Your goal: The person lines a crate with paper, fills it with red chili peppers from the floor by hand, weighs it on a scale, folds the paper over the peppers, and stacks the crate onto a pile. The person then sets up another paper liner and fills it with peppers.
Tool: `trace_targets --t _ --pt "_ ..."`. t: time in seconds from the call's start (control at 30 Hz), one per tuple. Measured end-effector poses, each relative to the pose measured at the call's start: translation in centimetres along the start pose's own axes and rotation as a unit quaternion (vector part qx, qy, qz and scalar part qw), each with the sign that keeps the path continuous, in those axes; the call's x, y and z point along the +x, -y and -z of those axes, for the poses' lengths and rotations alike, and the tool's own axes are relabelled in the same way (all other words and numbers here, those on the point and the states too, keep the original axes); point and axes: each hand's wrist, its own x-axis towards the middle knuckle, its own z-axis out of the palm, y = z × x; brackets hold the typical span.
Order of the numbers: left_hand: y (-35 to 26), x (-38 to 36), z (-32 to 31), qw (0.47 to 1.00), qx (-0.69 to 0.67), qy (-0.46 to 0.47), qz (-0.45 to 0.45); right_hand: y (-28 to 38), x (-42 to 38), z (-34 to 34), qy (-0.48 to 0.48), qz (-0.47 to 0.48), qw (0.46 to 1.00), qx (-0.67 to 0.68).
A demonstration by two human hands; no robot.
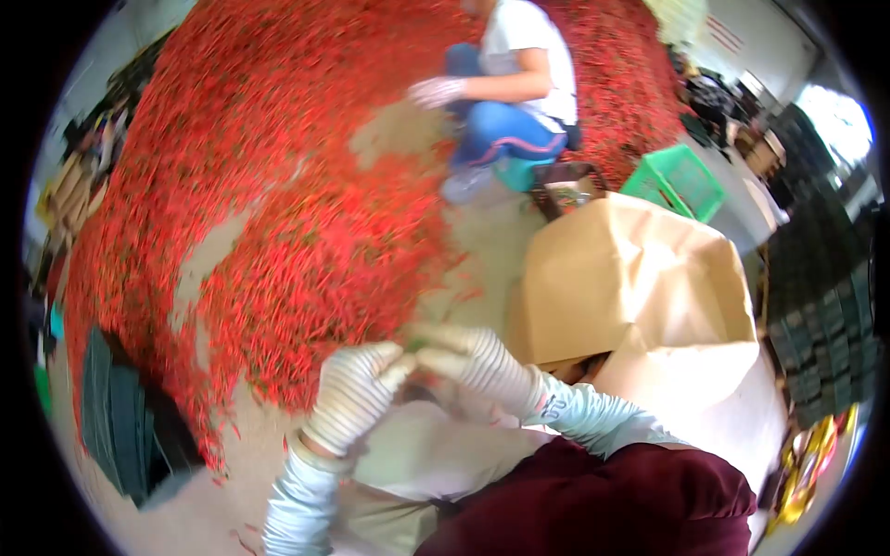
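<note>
My left hand (357,391), in a striped white glove, is closed with its fingertips pressed together in front of my lap. Close beside it, my right hand (480,367) wears the same kind of glove, its fingers bent toward the left hand and smeared by motion. A small blurred greenish thing (416,344) shows between the fingertips; its kind cannot be made out. Just beyond both hands lies a pile of red chili peppers (320,283), with some green among the red.
Another person (519,88) in white gloves crouches by the larger chili heap (269,74). At right stand a big brown paper bag (593,278), a green crate (672,181) and a dark crate (567,185). Dark green stacked containers (125,422) sit at left.
</note>
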Motion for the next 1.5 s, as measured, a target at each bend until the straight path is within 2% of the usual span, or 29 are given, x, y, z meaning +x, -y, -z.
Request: trace_targets --t 0.07,0.1,0.13,0.2,0.23,0.27,0.3,0.37,0.43,0.47,0.5,0.53,0.6,0.63,0.73,0.8,0.83,0.87,0.93,1.0,1.03,1.07,1.13,1.17,1.27,1.33,1.4,1.47,1.5 --pt "-1.9 1.1 -1.7 1.0 0.01 0.009 -0.019 3.1 -1.4 2.8 -0.022 -0.109 0.994 0.002" --pt "-2.1 1.7 -3.3 0.995 0.033 -0.02 -0.092 3.4 -2.0 4.8 -0.004 -0.062 0.998 -0.033" --pt "-3.1 2.6 -4.3 0.986 0.064 -0.036 -0.147 3.6 -2.8 6.3 -0.021 -0.057 0.998 -0.035" --pt "-4.9 4.2 -6.1 0.989 0.069 0.009 -0.132 3.9 -4.1 9.3 -0.034 0.005 0.985 -0.171" --pt "-5.7 5.1 -6.9 0.987 0.041 0.031 -0.155 5.2 -4.4 11.0 -0.059 0.01 0.989 -0.136" --pt "-6.9 5.8 -7.2 0.985 0.014 0.086 -0.147 5.0 -4.6 13.7 -0.06 0.161 0.904 -0.392" --pt "-7.4 6.2 -8.0 0.986 -0.009 0.087 -0.142 5.5 -4.4 15.7 -0.1 0.06 0.932 -0.342" --pt "-8.5 6.9 -9.5 0.984 -0.035 0.109 -0.134 4.2 -2.7 21.2 -0.225 0.097 0.884 -0.397" --pt "-8.2 7.9 -11.3 0.983 -0.008 0.113 -0.145 1.0 1.0 29.0 -0.276 0.072 0.81 -0.512" --pt "-7.9 8.0 -12.5 0.982 0.017 0.112 -0.152 -0.1 2.5 32.8 -0.233 -0.035 0.78 -0.579" --pt "-8.0 8.5 -13.7 0.982 0.013 0.138 -0.128 -3.1 4.1 37.4 -0.202 -0.139 0.769 -0.591" --pt "-8.1 8.8 -14.8 0.981 0.012 0.147 -0.127 -4.1 4.6 39.4 -0.168 -0.239 0.748 -0.596" --pt "-8.4 9.6 -16.7 0.98 -0.04 0.156 -0.119 -5.3 2.0 41.0 -0.172 -0.378 0.71 -0.569" --pt "-8.6 9.8 -17.5 0.981 -0.05 0.167 -0.082 -5.7 0.7 42.4 -0.144 -0.37 0.737 -0.547" --pt "-9.3 10.9 -19.7 0.989 -0.074 0.122 -0.043 -6.8 -5.7 46.3 -0.151 -0.333 0.795 -0.484" --pt "-9.9 12.2 -21.1 0.992 -0.064 0.11 -0.021 -7.0 -11.8 48.7 -0.21 -0.408 0.752 -0.473" --pt "-10.0 12.7 -22.0 0.995 -0.052 0.087 -0.003 -6.4 -15.4 49.1 -0.238 -0.429 0.692 -0.53" --pt "-9.8 13.3 -23.0 0.997 -0.025 0.059 -0.036 -5.4 -19.1 49.1 -0.264 -0.449 0.622 -0.585" --pt "-10.6 14.2 -24.0 0.993 0.032 0.111 -0.011 -3.6 -25.2 48.3 -0.316 -0.516 0.526 -0.597" --pt "-8.9 14.6 -26.6 0.992 0.003 0.128 -0.001 -2.8 -30.0 49.5 -0.229 -0.641 0.568 -0.463" --pt "-8.8 14.7 -27.2 0.992 0.007 0.126 0.02 -6.9 -34.9 51.3 -0.203 -0.58 0.588 -0.526" --pt "-9.0 14.9 -27.5 0.991 0.012 0.123 0.043 -7.1 -35.7 51.2 -0.209 -0.584 0.585 -0.523" --pt "-9.5 15.2 -27.8 0.993 -0.001 0.114 0.044 -7.3 -36.4 50.0 -0.168 -0.617 0.647 -0.416" --pt "-9.1 15.4 -27.9 0.989 -0.028 0.13 0.06 -7.4 -36.3 49.2 -0.213 -0.627 0.64 -0.391" --pt "-8.9 15.3 -27.3 0.98 -0.092 0.154 0.091 -6.8 -35.4 48.2 -0.212 -0.632 0.623 -0.41" --pt "-6.8 15.4 -28.4 0.978 -0.128 0.141 0.087 -5.9 -35.1 47.4 -0.237 -0.596 0.634 -0.432" --pt "-5.4 15.7 -28.8 0.98 -0.113 0.14 0.087 -5.2 -34.9 47.0 -0.31 -0.56 0.64 -0.426" --pt "-7.5 15.5 -27.5 0.983 -0.122 0.126 0.054 -5.7 -35.9 48.1 -0.326 -0.53 0.645 -0.443" --pt "-8.7 15.5 -26.4 0.973 -0.171 0.15 0.049 -5.0 -36.0 48.5 -0.365 -0.485 0.671 -0.426"
